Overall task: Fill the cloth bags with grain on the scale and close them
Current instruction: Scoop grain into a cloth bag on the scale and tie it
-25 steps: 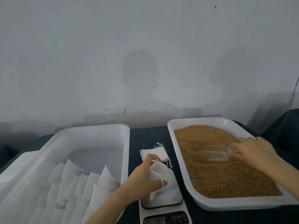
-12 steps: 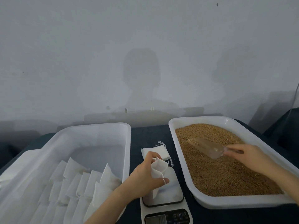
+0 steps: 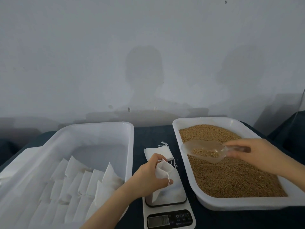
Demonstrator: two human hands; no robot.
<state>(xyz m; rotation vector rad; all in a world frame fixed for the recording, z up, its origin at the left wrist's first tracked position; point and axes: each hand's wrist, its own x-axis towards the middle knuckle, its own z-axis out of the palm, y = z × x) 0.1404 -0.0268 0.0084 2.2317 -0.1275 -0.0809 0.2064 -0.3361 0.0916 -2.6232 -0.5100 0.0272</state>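
My left hand [image 3: 148, 177] grips a small white cloth bag [image 3: 162, 173] by its mouth, upright on the white scale [image 3: 168, 210]. The bag's drawstring hangs over my thumb. My right hand [image 3: 252, 154] holds the handle of a clear plastic scoop [image 3: 204, 150] with some brown grain in it. The scoop hovers above the left part of the white tray of grain [image 3: 231, 204], to the right of the bag.
A stack of flat empty cloth bags [image 3: 158, 152] lies on the dark table behind the scale. A large translucent bin [image 3: 102, 128] on the left holds several filled bags standing in rows. A grey wall rises right behind the table.
My right hand has lifted the scoop out of the grain with a load in it and carried it leftward. My left hand and the bag have stayed on the scale.
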